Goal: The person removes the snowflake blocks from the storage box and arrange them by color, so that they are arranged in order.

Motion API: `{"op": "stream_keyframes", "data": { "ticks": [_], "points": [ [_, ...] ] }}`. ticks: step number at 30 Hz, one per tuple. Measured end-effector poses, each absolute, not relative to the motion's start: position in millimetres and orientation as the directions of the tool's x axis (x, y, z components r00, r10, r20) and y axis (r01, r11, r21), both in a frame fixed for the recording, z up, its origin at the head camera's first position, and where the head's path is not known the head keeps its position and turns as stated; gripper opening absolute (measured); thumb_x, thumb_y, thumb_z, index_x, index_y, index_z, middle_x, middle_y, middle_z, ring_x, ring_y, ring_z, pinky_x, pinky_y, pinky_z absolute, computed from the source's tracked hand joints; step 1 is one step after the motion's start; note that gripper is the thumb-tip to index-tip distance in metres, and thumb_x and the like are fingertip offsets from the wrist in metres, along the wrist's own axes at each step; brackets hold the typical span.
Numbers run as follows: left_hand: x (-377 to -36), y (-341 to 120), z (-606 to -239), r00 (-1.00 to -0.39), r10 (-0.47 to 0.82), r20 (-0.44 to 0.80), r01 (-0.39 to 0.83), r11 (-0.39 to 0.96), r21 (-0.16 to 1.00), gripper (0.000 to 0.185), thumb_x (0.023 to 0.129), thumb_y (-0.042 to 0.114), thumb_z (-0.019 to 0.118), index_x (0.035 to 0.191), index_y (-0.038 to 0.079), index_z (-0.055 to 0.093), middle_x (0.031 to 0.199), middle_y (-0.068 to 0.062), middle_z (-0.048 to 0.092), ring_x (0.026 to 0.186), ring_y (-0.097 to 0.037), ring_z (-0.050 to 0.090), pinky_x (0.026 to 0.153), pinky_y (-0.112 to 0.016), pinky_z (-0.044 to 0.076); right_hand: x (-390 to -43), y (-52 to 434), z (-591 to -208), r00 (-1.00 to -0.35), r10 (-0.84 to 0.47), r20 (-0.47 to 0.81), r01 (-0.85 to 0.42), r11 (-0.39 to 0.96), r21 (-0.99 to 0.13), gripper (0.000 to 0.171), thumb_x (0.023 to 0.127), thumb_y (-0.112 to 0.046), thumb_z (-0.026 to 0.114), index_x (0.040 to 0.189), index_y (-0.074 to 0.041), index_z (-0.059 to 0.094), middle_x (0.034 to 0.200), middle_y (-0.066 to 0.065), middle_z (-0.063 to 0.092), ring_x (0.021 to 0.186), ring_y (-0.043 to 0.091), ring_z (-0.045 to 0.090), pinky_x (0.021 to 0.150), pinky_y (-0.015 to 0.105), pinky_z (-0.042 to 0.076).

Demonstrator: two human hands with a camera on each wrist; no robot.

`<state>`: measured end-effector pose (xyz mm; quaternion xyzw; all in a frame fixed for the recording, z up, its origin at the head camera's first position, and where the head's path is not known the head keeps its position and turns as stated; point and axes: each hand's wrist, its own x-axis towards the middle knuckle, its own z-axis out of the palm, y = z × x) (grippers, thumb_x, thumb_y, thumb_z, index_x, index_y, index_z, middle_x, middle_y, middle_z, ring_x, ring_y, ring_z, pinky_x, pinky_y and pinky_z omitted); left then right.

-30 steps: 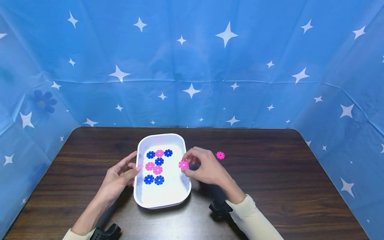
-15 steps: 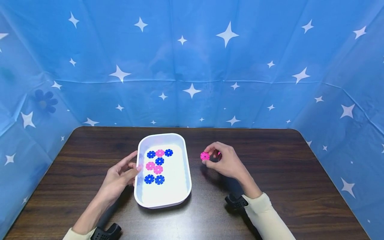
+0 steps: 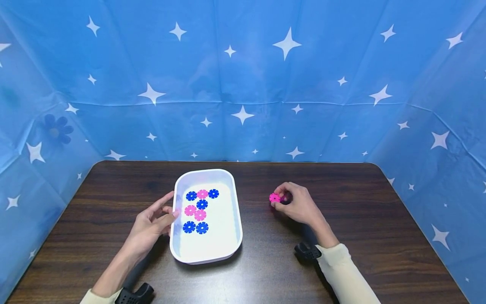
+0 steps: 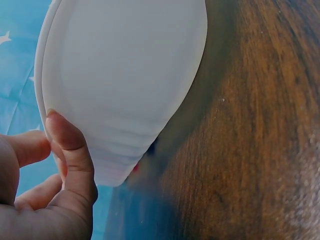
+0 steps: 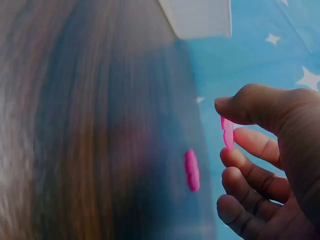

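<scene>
A white tray (image 3: 205, 172) lies left of the table's middle and holds several blue and pink flower-shaped discs (image 3: 200, 214). My left hand (image 3: 171, 204) rests against the tray's left wall; in the left wrist view the thumb (image 4: 70, 145) touches the tray's outer side (image 4: 125, 75). My right hand (image 3: 282, 195) is to the right of the tray and pinches a pink disc (image 3: 274, 197) between thumb and fingers. In the right wrist view the held disc (image 5: 227, 132) is just above a second pink disc (image 5: 192, 170) lying on the table.
The dark wooden table (image 3: 341, 219) is walled on three sides by blue cloth with white stars (image 3: 243, 84). Black wrist mounts (image 3: 307, 251) sit under both forearms near the front edge. A corner of the tray (image 5: 200, 17) shows in the right wrist view.
My right hand has carried the pink disc from the tray's right rim rightward to the disc lying on the table. The left hand and tray have stayed put.
</scene>
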<state>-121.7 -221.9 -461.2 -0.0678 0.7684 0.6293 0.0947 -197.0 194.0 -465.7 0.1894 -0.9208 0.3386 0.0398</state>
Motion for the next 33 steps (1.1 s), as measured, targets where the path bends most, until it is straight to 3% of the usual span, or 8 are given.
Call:
{"op": "stream_keyframes", "data": {
  "ticks": [24, 33],
  "points": [
    [-122.3, -222.0, -462.2, -0.968, -0.002, -0.252, -0.246, 0.213, 0.946, 0.068, 0.099, 0.028, 0.07, 0.159, 0.029, 0.037, 0.119, -0.007, 0.051, 0.087, -0.015, 0.065, 0.073, -0.026, 0.058, -208.3, 225.0, -477.5, -0.984, -0.153, 0.092, -0.178, 0.808, -0.562, 0.028, 0.084, -0.023, 0.084, 0.103, -0.007, 0.07, 0.091, 0.008, 0.066, 0.076, 0.018, 0.056, 0.069, 0.031, 0.046],
    [-122.6, -221.7, -461.2, -0.968, 0.002, -0.249, -0.244, 0.203, 0.948, 0.068, 0.099, 0.027, 0.07, 0.159, 0.029, 0.037, 0.119, -0.007, 0.05, 0.086, -0.013, 0.064, 0.072, -0.026, 0.058, -209.5, 229.4, -477.9, -0.993, -0.115, 0.034, -0.114, 0.812, -0.573, 0.029, 0.089, -0.026, 0.082, 0.107, -0.007, 0.069, 0.094, 0.007, 0.063, 0.078, 0.019, 0.055, 0.07, 0.031, 0.046]
  ]
}}
